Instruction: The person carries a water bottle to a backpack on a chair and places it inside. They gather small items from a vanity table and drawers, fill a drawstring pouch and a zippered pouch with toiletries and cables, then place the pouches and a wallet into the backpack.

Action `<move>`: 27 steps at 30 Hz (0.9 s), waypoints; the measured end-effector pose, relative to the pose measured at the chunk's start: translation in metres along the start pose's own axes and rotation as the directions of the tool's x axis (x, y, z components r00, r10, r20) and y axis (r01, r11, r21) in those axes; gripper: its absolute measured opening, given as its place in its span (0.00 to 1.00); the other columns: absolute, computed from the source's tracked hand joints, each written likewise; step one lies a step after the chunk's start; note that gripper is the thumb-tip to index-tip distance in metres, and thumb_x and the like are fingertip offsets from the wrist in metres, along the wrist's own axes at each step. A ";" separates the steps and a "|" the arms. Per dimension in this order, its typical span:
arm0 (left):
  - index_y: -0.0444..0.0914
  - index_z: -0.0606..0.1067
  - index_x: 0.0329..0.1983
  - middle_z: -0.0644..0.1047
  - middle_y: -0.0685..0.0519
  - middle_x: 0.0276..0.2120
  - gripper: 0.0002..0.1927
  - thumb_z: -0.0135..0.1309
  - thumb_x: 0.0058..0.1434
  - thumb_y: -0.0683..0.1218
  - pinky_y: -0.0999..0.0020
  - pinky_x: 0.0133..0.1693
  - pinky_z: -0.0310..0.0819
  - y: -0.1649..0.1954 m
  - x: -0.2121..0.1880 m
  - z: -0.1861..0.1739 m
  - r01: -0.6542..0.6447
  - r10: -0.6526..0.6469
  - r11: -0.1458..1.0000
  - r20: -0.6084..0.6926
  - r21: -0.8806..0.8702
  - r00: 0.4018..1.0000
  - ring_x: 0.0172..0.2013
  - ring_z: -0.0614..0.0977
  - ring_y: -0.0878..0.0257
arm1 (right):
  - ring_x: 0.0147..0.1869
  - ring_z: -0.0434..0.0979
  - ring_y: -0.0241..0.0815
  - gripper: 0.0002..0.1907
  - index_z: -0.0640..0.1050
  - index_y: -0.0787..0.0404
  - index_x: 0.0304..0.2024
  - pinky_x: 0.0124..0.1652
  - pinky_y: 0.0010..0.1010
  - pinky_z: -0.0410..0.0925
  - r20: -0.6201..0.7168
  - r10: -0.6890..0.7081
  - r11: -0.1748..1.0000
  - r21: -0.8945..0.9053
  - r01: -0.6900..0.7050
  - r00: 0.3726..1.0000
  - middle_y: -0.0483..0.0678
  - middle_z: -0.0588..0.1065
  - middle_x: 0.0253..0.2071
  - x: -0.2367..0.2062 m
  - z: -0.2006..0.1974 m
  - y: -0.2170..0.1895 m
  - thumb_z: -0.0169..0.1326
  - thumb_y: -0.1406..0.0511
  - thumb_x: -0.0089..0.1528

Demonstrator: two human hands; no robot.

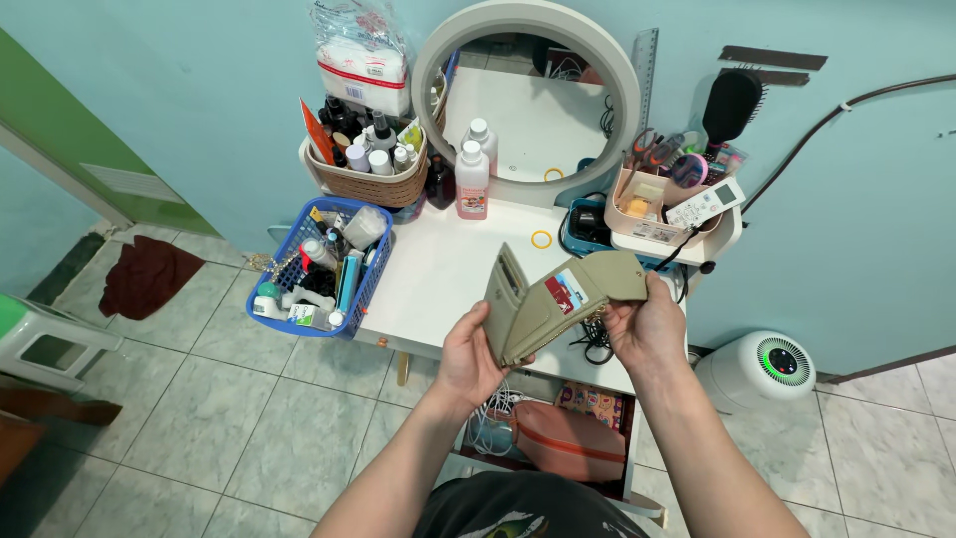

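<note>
Left hand and right hand gripping an opened khaki wallet, above white table

wallet olive-tan | basket blue | table white | wall pale teal

Pale turquoise painted walls enclose a floor of light grey marbled square tiles. A small white dressing table stands against the wall, with a round white-framed mirror upright at its back. A dark cable runs across the wall. A dark red crumpled cloth lies on the tiles, near a white plastic stool. A white cylindrical air purifier with a glowing green ring sits on the floor beside the table.
</note>
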State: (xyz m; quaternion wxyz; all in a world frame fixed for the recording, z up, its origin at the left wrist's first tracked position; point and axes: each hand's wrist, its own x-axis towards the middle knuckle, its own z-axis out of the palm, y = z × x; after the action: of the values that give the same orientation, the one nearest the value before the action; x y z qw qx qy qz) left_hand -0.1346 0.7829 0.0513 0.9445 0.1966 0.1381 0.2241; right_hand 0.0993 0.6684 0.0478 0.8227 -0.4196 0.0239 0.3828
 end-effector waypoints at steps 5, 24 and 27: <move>0.46 0.55 0.50 0.76 0.40 0.44 0.18 0.52 0.67 0.45 0.61 0.23 0.78 0.001 0.007 0.020 -0.186 0.224 0.917 -0.069 0.354 0.972 0.35 0.83 0.52 | 0.32 0.80 0.39 0.21 0.72 0.64 0.50 0.28 0.28 0.73 0.013 -0.136 0.978 -0.155 0.136 0.991 0.50 0.79 0.37 -0.022 0.016 -0.015 0.36 0.54 0.74; 0.39 0.68 0.54 0.79 0.44 0.41 0.15 0.50 0.64 0.42 0.66 0.20 0.75 0.033 0.004 0.087 -0.045 0.232 0.803 -0.242 0.594 0.942 0.30 0.82 0.58 | 0.59 0.69 0.48 0.17 0.81 0.55 0.56 0.59 0.38 0.62 0.853 -0.061 -0.170 -0.520 0.837 0.518 0.47 0.74 0.53 -0.076 0.080 -0.055 0.55 0.64 0.64; 0.39 0.68 0.54 0.78 0.44 0.42 0.15 0.50 0.64 0.42 0.65 0.24 0.76 0.034 0.007 0.082 0.014 0.169 0.831 -0.278 0.556 0.946 0.31 0.81 0.58 | 0.59 0.68 0.48 0.16 0.81 0.55 0.55 0.59 0.38 0.61 0.831 0.035 -0.149 -0.545 0.825 0.556 0.46 0.74 0.54 -0.068 0.082 -0.060 0.51 0.63 0.66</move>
State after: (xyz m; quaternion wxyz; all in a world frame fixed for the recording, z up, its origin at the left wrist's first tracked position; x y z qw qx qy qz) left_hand -0.1124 0.7890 0.1378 0.8033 0.4269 0.3375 0.2419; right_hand 0.0677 0.6639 0.1656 0.3259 -0.6793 -0.6524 0.0822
